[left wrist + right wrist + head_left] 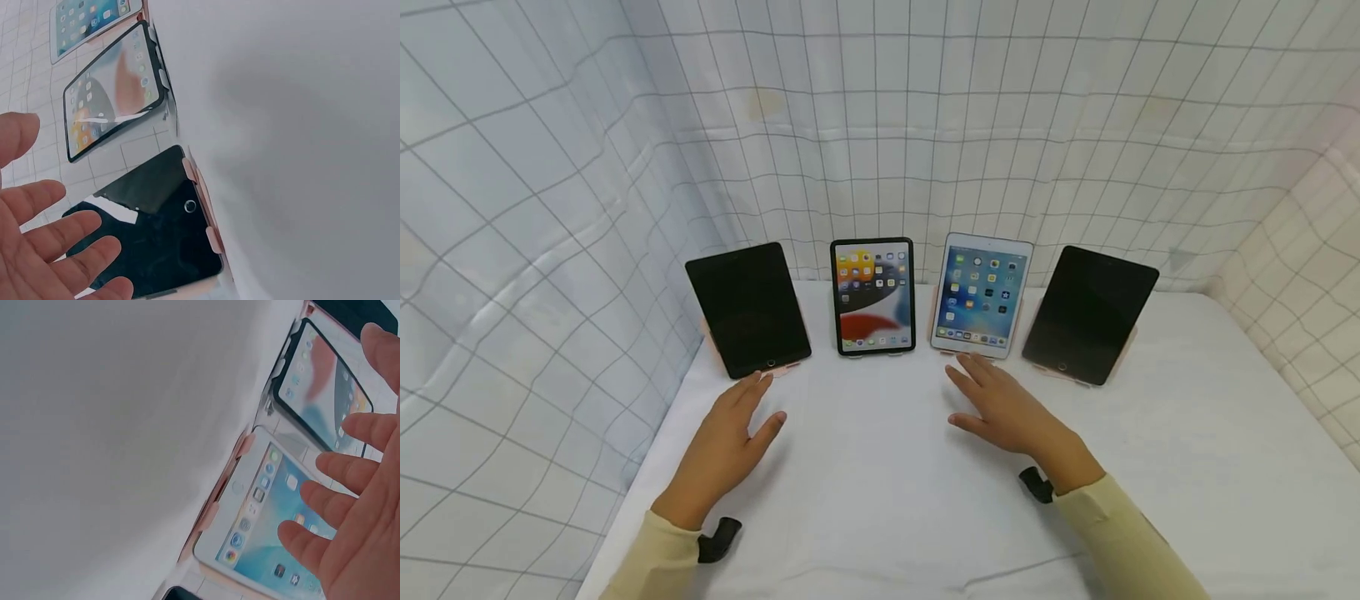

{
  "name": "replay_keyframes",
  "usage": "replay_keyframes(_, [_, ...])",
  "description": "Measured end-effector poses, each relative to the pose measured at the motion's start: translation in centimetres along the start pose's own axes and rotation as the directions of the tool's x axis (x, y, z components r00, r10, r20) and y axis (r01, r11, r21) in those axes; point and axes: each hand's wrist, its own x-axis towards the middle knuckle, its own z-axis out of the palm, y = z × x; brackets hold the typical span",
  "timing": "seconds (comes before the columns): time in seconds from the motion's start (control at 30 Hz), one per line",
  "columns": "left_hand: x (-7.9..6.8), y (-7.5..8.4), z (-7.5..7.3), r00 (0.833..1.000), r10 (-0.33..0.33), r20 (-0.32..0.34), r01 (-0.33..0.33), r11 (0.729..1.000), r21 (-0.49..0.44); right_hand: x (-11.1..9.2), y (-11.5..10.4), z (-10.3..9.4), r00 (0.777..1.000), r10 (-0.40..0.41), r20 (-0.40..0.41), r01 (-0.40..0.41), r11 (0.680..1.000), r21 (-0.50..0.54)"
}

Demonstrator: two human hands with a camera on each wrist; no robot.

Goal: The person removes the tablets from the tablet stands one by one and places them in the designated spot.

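Note:
Propped in a row are a dark-screened tablet point(748, 310) at the left, a black-framed tablet point(874, 296) with a lit home screen, a white tablet point(982, 296) with lit app icons, and another dark-screened tablet point(1091, 315) at the right. My left hand point(722, 442) holds nothing; its fingertips overlap the bottom edge of the left dark tablet in the head view. My right hand point(1000, 408) is empty too, fingers spread, just in front of the white tablet. Both palms show bare in the wrist views.
Pink stands point(214, 240) with small lips carry the outer tablets and the white one. A white cloth-covered table point(865, 467) lies under the hands. Grid-patterned white curtains point(887, 125) rise behind and at both sides. A black strap piece point(719, 540) shows at the left wrist.

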Motion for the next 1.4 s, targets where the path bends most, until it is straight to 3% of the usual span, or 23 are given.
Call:
replay_keyframes(0.23, [-0.9,-1.0,-0.5,0.995,-0.003,-0.099,-0.002,0.999,-0.052,2.1,-1.0,-0.3,0.991,-0.128,-0.048,0.126,0.991,-0.049])
replay_keyframes(0.47, [-1.2,-1.6,-1.2,0.991,-0.042,-0.127,0.032,0.996,-0.082,4.1,-2.1,-0.3,0.971,-0.231,-0.058,0.226,0.971,-0.079])
replay_keyframes(0.7, [-1.0,-2.4,-2.7,0.983,-0.085,-0.165,0.070,0.993,-0.091,5.9,-2.3,-0.4,0.926,-0.359,-0.117,0.341,0.928,-0.151])
replay_keyframes(0.83, [-1.0,-2.9,-2.9,0.979,-0.097,-0.181,0.082,0.993,-0.089,6.9,-2.2,-0.4,0.895,-0.425,-0.136,0.398,0.898,-0.188])
replay_keyframes(1.03, [-0.6,-3.6,-2.5,0.975,-0.074,-0.208,0.060,0.995,-0.077,8.2,-2.0,-0.5,0.873,-0.458,-0.165,0.427,0.883,-0.194])
replay_keyframes(1.23, [0.5,-4.1,-2.9,0.963,-0.051,-0.266,0.034,0.997,-0.071,9.5,-2.6,-0.5,0.880,-0.416,-0.227,0.411,0.909,-0.074])
replay_keyframes(1.4, [1.6,-4.2,-3.4,0.951,-0.071,-0.301,0.045,0.995,-0.093,10.5,-3.5,-0.4,0.868,-0.423,-0.259,0.437,0.899,-0.003])
